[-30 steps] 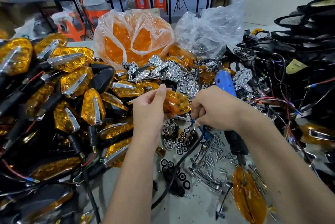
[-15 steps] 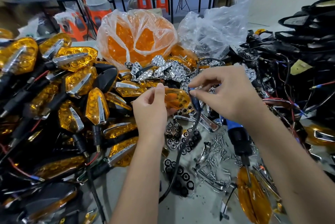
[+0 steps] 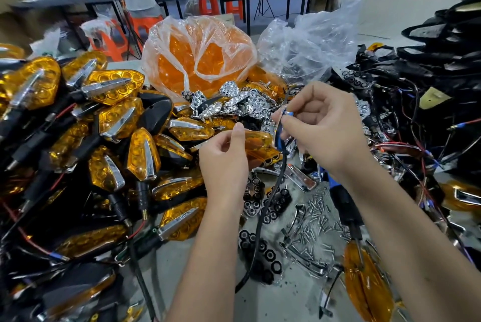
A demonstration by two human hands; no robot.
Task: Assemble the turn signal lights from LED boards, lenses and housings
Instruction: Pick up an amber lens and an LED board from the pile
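Note:
My left hand (image 3: 223, 162) grips an amber lens (image 3: 259, 143) at mid-table, thumb pointing up along its near edge. Just right of it, my right hand (image 3: 325, 129) pinches the blue-tipped end of a black wire (image 3: 263, 217); the wire hangs down in a curve to the tabletop. The wire's end sits close to the right end of the lens. Whether an LED board is inside the lens is hidden by my fingers.
Finished amber signals (image 3: 104, 144) are piled at left. A bag of amber lenses (image 3: 197, 61) and chrome reflectors (image 3: 242, 102) lie behind. Black housings and wires (image 3: 429, 102) fill the right. Screws (image 3: 320, 220), a blue screwdriver (image 3: 343, 199) and black LED holders (image 3: 263, 256) lie near.
My right hand rose from low beside the screwdriver to above the lens's right end, drawing the black wire up with it. My left hand stayed put with the lens.

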